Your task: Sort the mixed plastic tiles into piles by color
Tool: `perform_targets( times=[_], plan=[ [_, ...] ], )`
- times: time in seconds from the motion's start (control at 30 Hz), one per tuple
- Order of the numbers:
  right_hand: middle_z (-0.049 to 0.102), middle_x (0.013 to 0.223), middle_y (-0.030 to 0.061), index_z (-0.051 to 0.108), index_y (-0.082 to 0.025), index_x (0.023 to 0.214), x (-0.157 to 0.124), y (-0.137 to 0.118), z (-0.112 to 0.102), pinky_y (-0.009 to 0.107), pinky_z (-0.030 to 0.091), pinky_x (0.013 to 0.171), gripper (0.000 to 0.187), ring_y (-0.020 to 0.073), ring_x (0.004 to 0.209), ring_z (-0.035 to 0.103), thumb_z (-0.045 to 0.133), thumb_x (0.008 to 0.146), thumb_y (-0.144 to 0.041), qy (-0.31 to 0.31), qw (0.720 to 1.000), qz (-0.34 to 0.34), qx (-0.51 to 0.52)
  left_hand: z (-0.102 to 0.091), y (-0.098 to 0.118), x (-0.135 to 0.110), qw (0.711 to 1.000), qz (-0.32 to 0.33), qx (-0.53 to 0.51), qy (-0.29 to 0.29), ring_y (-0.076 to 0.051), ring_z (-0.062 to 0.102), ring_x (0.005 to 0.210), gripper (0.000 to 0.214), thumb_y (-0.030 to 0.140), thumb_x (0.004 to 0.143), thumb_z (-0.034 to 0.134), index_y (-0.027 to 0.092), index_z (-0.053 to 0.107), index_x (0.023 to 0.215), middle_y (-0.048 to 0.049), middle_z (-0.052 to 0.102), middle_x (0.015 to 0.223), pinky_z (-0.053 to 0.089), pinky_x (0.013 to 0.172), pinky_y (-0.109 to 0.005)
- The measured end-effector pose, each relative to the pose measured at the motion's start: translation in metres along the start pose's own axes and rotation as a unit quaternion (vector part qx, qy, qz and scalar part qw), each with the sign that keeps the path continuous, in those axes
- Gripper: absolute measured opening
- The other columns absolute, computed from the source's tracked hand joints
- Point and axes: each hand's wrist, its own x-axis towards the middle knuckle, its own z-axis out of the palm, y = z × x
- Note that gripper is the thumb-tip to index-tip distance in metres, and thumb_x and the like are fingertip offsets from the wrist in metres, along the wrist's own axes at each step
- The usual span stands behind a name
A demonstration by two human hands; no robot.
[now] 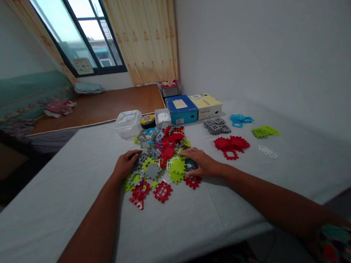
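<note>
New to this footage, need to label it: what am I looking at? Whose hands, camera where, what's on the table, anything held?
No machine here: these are a person's own bare left hand and right hand. There is one picture, from a camera worn on the head, looking forward and down.

On a white cloth lies a mixed pile of notched plastic pieces. To its right are separate groups: grey, blue, green, red and white. Behind stand a clear tub and boxes.

The left hand is at the pile's left edge. The right hand curves around a dark rounded thing on the other side; whether either grips anything is unclear.
</note>
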Motion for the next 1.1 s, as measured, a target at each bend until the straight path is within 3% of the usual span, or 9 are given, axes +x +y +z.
perform_targets(
  times=[0.07, 0.2, 0.37, 0.53, 0.7, 0.8, 0.93, 1.03, 1.1],
  plan=[
    [0.057, 0.133, 0.0138, 0.051, -0.022, 0.135, -0.005, 0.007, -0.009, 0.047, 0.039, 0.101, 0.075, 0.0293, 0.123, 0.048, 0.081, 0.07, -0.044, -0.017, 1.0, -0.003, 0.002, 0.0, 0.001, 0.0, 1.0, 0.002, 0.005, 0.0, -0.026, 0.066, 0.102, 0.059, 0.06, 0.074, 0.052, 0.016, 0.073, 0.108, -0.0092, 0.074, 0.108, 0.049, 0.095, -0.036],
    [0.064, 0.122, 0.0108, 0.062, -0.022, 0.121, -0.01, 0.013, -0.022, 0.043, 0.04, 0.1, 0.044, 0.0254, 0.115, 0.054, 0.073, 0.081, -0.035, -0.05, 0.998, -0.04, 0.027, -0.002, 0.004, -0.001, 1.0, -0.004, 0.015, 0.0, -0.027, 0.066, 0.103, 0.058, 0.058, 0.074, 0.052, 0.016, 0.072, 0.109, -0.0089, 0.074, 0.108, 0.049, 0.095, -0.037],
    [0.066, 0.116, 0.0113, 0.066, -0.021, 0.108, -0.009, 0.01, -0.033, 0.041, 0.042, 0.098, 0.033, 0.0238, 0.113, 0.056, 0.073, 0.08, -0.038, -0.034, 0.996, -0.059, 0.066, -0.003, 0.007, -0.002, 1.0, -0.014, 0.005, 0.003, -0.027, 0.066, 0.102, 0.057, 0.06, 0.071, 0.055, 0.018, 0.074, 0.105, -0.0079, 0.075, 0.107, 0.049, 0.094, -0.037],
    [0.069, 0.099, 0.0071, 0.067, -0.02, 0.09, -0.011, 0.016, -0.041, 0.035, 0.048, 0.086, 0.021, 0.0201, 0.096, 0.062, 0.067, 0.084, -0.041, -0.003, 0.995, 0.031, 0.095, -0.003, 0.007, -0.001, 1.0, -0.023, -0.006, 0.009, -0.027, 0.066, 0.1, 0.059, 0.063, 0.069, 0.056, 0.019, 0.075, 0.104, -0.0079, 0.075, 0.108, 0.049, 0.094, -0.037],
    [0.064, 0.118, 0.0084, 0.068, -0.021, 0.094, -0.008, 0.031, -0.074, 0.036, 0.051, 0.085, 0.017, 0.0206, 0.106, 0.061, 0.063, 0.083, -0.033, 0.065, 0.988, 0.092, 0.102, -0.003, 0.01, -0.002, 1.0, -0.019, -0.008, 0.011, -0.027, 0.066, 0.102, 0.058, 0.063, 0.068, 0.056, 0.02, 0.075, 0.101, -0.0076, 0.075, 0.106, 0.049, 0.093, -0.037],
    [0.06, 0.126, 0.0081, 0.069, -0.021, 0.092, -0.002, 0.061, -0.113, 0.039, 0.048, 0.093, 0.018, 0.0225, 0.115, 0.056, 0.066, 0.077, -0.029, 0.116, 0.985, 0.112, 0.06, -0.003, 0.008, -0.001, 1.0, -0.014, -0.008, 0.014, -0.028, 0.066, 0.103, 0.057, 0.062, 0.068, 0.056, 0.019, 0.075, 0.101, -0.0078, 0.075, 0.106, 0.049, 0.094, -0.037],
    [0.068, 0.109, 0.0076, 0.072, -0.019, 0.084, -0.001, 0.124, -0.154, 0.036, 0.049, 0.089, 0.018, 0.0234, 0.105, 0.06, 0.07, 0.067, -0.02, 0.175, 0.947, 0.256, -0.083, -0.002, 0.001, 0.001, 1.0, -0.006, -0.009, 0.009, -0.027, 0.066, 0.102, 0.057, 0.061, 0.069, 0.055, 0.019, 0.074, 0.102, -0.0081, 0.075, 0.106, 0.049, 0.094, -0.037],
    [0.071, 0.087, 0.0038, 0.074, -0.018, 0.088, -0.007, 0.162, -0.156, 0.031, 0.049, 0.081, 0.025, 0.0197, 0.085, 0.063, 0.07, 0.063, -0.016, 0.143, 0.912, 0.357, -0.142, -0.002, -0.001, 0.002, 1.0, -0.001, -0.006, 0.009, -0.027, 0.066, 0.102, 0.055, 0.061, 0.07, 0.055, 0.021, 0.075, 0.102, -0.007, 0.075, 0.105, 0.049, 0.095, -0.037],
    [0.072, 0.087, 0.0027, 0.074, -0.019, 0.095, -0.013, 0.176, -0.148, 0.029, 0.049, 0.078, 0.033, 0.0186, 0.083, 0.063, 0.069, 0.063, -0.014, 0.125, 0.91, 0.371, -0.136, -0.002, -0.001, 0.001, 1.0, 0.0, -0.003, 0.009, -0.027, 0.066, 0.102, 0.055, 0.06, 0.071, 0.054, 0.02, 0.075, 0.103, -0.0069, 0.075, 0.106, 0.049, 0.095, -0.036]
  ],
)
